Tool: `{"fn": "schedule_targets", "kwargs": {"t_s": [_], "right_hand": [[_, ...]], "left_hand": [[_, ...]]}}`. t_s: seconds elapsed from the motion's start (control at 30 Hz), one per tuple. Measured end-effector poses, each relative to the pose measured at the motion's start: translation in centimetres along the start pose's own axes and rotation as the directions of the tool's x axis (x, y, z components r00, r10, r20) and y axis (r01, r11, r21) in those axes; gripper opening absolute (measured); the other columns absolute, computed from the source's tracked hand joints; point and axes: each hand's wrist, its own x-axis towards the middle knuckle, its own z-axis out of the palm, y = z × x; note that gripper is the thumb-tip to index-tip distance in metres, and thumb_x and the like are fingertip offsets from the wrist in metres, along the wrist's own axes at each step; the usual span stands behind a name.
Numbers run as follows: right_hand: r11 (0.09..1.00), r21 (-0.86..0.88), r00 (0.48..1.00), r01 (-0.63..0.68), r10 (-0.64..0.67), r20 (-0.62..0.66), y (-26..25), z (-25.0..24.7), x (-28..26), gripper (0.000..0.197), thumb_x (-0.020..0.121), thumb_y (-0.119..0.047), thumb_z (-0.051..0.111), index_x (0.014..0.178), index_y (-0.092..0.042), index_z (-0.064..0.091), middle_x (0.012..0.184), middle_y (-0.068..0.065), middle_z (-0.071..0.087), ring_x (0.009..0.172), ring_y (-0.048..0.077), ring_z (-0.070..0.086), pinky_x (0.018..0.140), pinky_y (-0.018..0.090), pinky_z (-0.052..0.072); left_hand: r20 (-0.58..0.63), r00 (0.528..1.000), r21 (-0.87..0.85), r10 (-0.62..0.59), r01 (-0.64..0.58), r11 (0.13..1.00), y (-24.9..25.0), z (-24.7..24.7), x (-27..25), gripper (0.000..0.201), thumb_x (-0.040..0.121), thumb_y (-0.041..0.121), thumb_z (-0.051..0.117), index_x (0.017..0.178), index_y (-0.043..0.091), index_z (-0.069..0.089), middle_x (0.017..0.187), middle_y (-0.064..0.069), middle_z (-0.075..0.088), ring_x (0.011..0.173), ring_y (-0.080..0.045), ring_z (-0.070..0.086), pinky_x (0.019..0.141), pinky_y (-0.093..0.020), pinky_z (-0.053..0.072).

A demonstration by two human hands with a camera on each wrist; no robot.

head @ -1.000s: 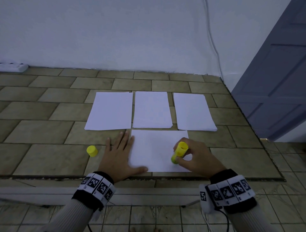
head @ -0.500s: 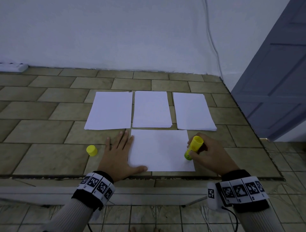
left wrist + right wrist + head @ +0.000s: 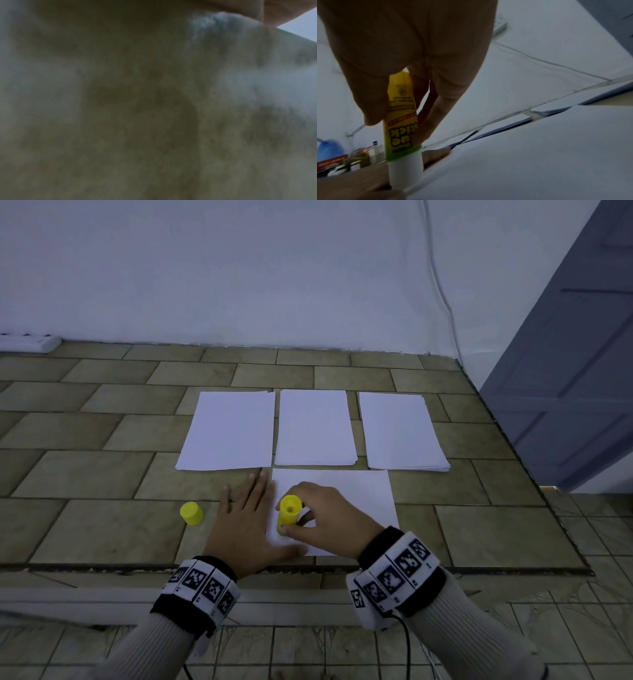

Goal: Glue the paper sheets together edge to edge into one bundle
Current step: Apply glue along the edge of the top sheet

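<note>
Nearest you, your left hand (image 3: 239,529) is lying flat on the tiled tabletop (image 3: 85,474), fingers straight and slightly spread, thumb pressing the near-left corner of the single white paper sheet (image 3: 363,501); the left wrist view is too dark to add anything. If that thumb is easing off while you are rubbing, the sheet is likely to be dragging or creasing under the stick.

Your right hand (image 3: 325,518) is pinching the yellow-and-green glue stick (image 3: 288,511) between thumb and curled fingers, white tip (image 3: 405,174) down on the sheet's left edge, right beside your left thumb. You are risking glue on your own skin or on the tiles if the tip is running off the edge, and a missed strip there would probably be leaving the join weak. Tilting the stick hard could be smearing a lump rather than a thin band.

Just left of your left hand, the loose yellow cap (image 3: 191,512) is standing on the tiles; a sweep of the wrist could be knocking it off the table.

Farther back, three white paper stacks (image 3: 315,428) are lying side by side, just apart from the glued sheet, so a sticky finger reaching over is liable to be lifting more than one sheet.
</note>
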Motion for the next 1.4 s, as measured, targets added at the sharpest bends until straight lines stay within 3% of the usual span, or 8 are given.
{"fn": "schedule_targets", "kwargs": {"t_s": [0.17, 0.23, 0.37, 0.53, 0.97, 1.1, 1.23, 1.4], "right_hand": [[0.997, -0.076, 0.994, 0.019, -0.01, 0.11, -0.6, 0.8, 1.1, 0.033, 0.082, -0.022, 0.073, 0.11, -0.01, 0.059, 0.108, 0.008, 0.06, 0.092, 0.016, 0.054, 0.083, 0.034, 0.05], [0.996, -0.084, 0.992, 0.026, -0.015, 0.128, -0.5, 0.7, 1.6, 0.032, 0.082, -0.022, 0.073, 0.107, -0.008, 0.059, 0.106, 0.008, 0.06, 0.091, 0.018, 0.055, 0.082, 0.036, 0.051], [0.992, -0.118, 0.992, 0.042, -0.028, 0.125, 0.1, -0.2, 3.0, 0.033, 0.085, -0.023, 0.07, 0.109, -0.003, 0.059, 0.107, 0.012, 0.06, 0.093, 0.017, 0.056, 0.084, 0.034, 0.05], [0.991, -0.135, 0.998, -0.017, 0.025, 0.061, 0.7, -1.7, 5.9, 0.02, 0.083, -0.018, 0.072, 0.093, -0.005, 0.059, 0.097, 0.011, 0.063, 0.089, 0.023, 0.058, 0.08, 0.038, 0.05], [0.982, -0.146, 0.992, -0.124, 0.125, 0.001, 1.1, -2.5, 8.1, 0.026, 0.084, -0.021, 0.071, 0.095, 0.0, 0.06, 0.095, 0.014, 0.065, 0.088, 0.026, 0.059, 0.08, 0.033, 0.047], [0.992, -0.014, 0.992, -0.125, 0.125, -0.023, 1.0, -2.7, 6.3, 0.016, 0.084, -0.014, 0.069, 0.093, -0.003, 0.061, 0.09, 0.003, 0.064, 0.08, 0.012, 0.058, 0.073, 0.015, 0.046], [0.985, 0.019, 0.984, -0.172, 0.171, 0.046, 1.6, -3.3, 2.8, 0.018, 0.085, -0.017, 0.069, 0.098, -0.008, 0.06, 0.102, 0.005, 0.067, 0.093, 0.017, 0.063, 0.083, 0.03, 0.053], [0.982, 0.07, 0.985, -0.173, 0.171, 0.034, 2.5, -4.3, -1.5, 0.017, 0.083, -0.019, 0.073, 0.097, -0.012, 0.065, 0.099, -0.002, 0.069, 0.088, 0.01, 0.064, 0.081, 0.027, 0.054]], "left_hand": [[0.018, 0.998, 0.013, 0.052, -0.053, 0.999, -0.3, 0.4, 0.0, 0.12, 0.073, 0.092, 0.003, 0.144, 0.005, 0.043, 0.157, -0.015, 0.027, 0.144, -0.032, 0.026, 0.107, -0.07, 0.024], [0.033, 0.998, 0.018, 0.045, -0.046, 0.999, -0.4, 0.5, 0.1, 0.121, 0.07, 0.095, 0.005, 0.148, 0.01, 0.039, 0.16, -0.012, 0.019, 0.147, -0.029, 0.018, 0.111, -0.069, 0.018], [0.032, 0.999, 0.037, 0.015, -0.016, 0.999, -0.5, 0.5, 0.3, 0.131, 0.052, 0.105, 0.007, 0.156, 0.025, 0.005, 0.162, 0.0, -0.013, 0.147, -0.016, -0.018, 0.117, -0.055, -0.01], [0.012, 1.0, 0.032, -0.005, 0.005, 0.999, -0.5, 0.5, 0.2, 0.133, 0.052, 0.106, 0.013, 0.156, 0.023, 0.002, 0.163, 0.001, -0.005, 0.149, -0.015, -0.012, 0.116, -0.054, -0.012], [0.028, 0.999, 0.015, -0.029, 0.028, 0.999, -0.4, 0.3, 0.3, 0.14, 0.049, 0.106, 0.009, 0.156, 0.016, 0.001, 0.162, 0.001, -0.01, 0.149, -0.015, -0.011, 0.118, -0.055, -0.009], [0.032, 0.999, 0.023, -0.024, 0.023, 0.999, -0.5, 0.2, 0.2, 0.14, 0.05, 0.106, 0.007, 0.156, 0.014, 0.0, 0.163, -0.001, -0.01, 0.149, -0.017, -0.011, 0.117, -0.055, -0.009], [0.027, 0.999, 0.008, -0.024, 0.024, 1.0, -0.4, 0.2, 0.1, 0.139, 0.051, 0.105, 0.008, 0.156, 0.014, 0.003, 0.163, -0.002, -0.008, 0.15, -0.017, -0.009, 0.118, -0.055, -0.006], [0.032, 0.999, 0.039, -0.02, 0.019, 0.999, -0.5, 0.3, 0.1, 0.139, 0.052, 0.105, 0.006, 0.156, 0.012, 0.005, 0.163, -0.003, -0.007, 0.15, -0.018, -0.009, 0.118, -0.055, -0.005]]}}
